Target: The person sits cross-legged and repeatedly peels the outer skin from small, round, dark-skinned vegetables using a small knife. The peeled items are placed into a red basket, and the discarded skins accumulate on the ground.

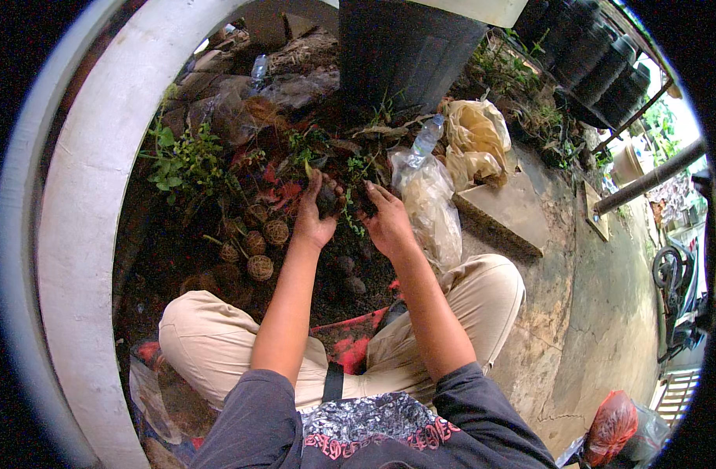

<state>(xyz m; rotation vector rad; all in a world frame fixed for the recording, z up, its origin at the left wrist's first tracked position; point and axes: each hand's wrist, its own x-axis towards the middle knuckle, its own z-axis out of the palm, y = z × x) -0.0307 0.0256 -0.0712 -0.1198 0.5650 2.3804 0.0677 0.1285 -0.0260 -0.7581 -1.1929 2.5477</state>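
My left hand (317, 214) has its fingers curled round a dark ball of soil (328, 202). Beside it, my right hand (384, 217) is curled near a leafy green plant sprig (355, 193); dark matter lies at its fingertips, and whether it grips this cannot be told. To the left of my forearms several string-wrapped balls (260, 268) rest on the dark soil, some with stems. Between my forearms, more dark round balls (353, 285) lie on the soil.
Leafy plants (185, 161) grow at the left, by a white curved rim (76, 234). A clear plastic bag (431, 211), a plastic bottle (428, 138), a yellowish bag (478, 138) and a stone slab (504, 217) are at the right. A dark container (404, 58) stands ahead.
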